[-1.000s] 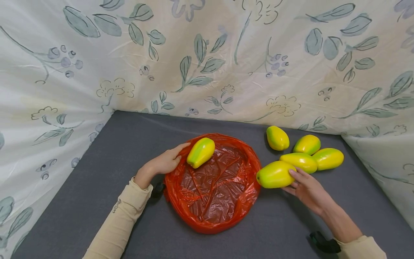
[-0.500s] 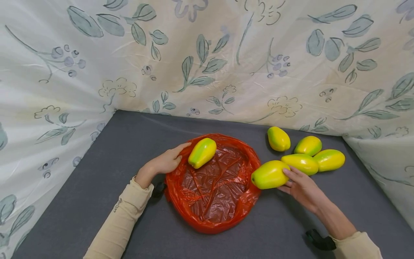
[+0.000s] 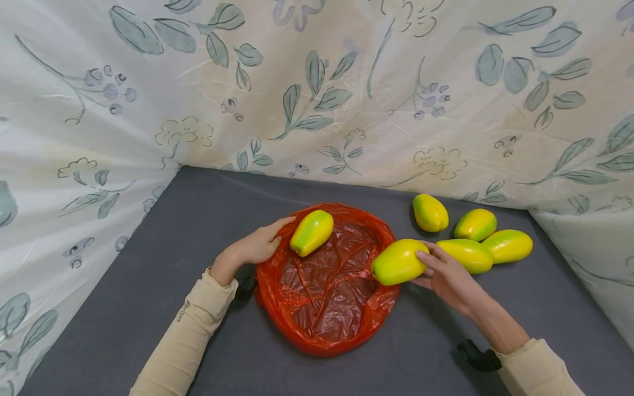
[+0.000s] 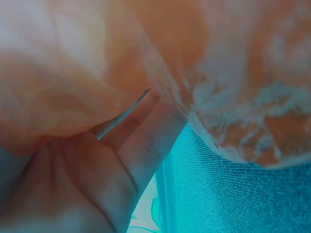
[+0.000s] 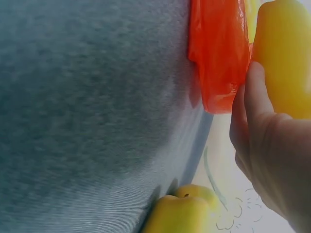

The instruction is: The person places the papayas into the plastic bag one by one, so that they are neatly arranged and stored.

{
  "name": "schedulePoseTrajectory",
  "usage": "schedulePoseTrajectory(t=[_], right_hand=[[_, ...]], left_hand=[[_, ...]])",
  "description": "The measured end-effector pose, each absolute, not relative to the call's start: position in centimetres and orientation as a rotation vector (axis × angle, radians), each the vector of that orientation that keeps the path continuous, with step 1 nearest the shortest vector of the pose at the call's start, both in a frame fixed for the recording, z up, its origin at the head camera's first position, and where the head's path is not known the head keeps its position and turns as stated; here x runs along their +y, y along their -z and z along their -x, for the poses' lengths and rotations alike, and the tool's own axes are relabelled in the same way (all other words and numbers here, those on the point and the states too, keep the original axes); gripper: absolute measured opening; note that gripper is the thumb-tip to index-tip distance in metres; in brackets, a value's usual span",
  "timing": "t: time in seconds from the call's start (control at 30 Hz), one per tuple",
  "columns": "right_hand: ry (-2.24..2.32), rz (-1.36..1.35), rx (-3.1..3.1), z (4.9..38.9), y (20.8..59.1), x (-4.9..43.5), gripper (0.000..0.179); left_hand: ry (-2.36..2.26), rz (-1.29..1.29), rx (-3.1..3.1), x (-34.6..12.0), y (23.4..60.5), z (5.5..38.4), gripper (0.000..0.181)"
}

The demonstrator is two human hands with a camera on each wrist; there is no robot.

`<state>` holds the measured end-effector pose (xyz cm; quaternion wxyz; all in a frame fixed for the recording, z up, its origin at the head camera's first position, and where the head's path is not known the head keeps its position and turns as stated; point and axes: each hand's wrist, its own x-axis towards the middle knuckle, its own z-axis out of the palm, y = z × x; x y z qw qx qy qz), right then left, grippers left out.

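Head view: your right hand grips a papaya over the red bag rim's right edge, long axis left-right, narrow end pointing left. Your left hand, fingers flat, presses the bag's left rim beside a second papaya. Open bag floor between them.

Left wrist: palm relaxed under bag plastic.

Right wrist: fingers curl round the papaya at the bag edge.

No readable text, label or number shows in any view.

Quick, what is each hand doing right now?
Left hand: open, resting on the red bag's rim.
Right hand: holding a yellow-green papaya.
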<state>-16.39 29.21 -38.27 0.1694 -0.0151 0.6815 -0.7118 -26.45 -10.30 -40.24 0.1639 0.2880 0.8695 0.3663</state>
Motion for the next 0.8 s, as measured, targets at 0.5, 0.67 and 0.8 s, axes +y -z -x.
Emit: schedulePoseTrajectory(t=[0.5, 0.67, 0.8], right_hand=[[2.039, 0.048, 1.919, 17.2, 36.8, 28.5, 0.045], [1.997, 0.047, 1.923, 17.8, 36.7, 27.5, 0.044], [1.982, 0.062, 1.907, 18.3, 36.8, 26.5, 0.043]], left_hand=[[-1.037, -0.816, 2.485, -10.2, 40.2, 26.6, 0.054], [-1.04, -0.798, 2.477, -10.2, 40.3, 26.6, 0.055], [-1.048, -0.793, 2.473, -10.3, 40.4, 26.6, 0.055]])
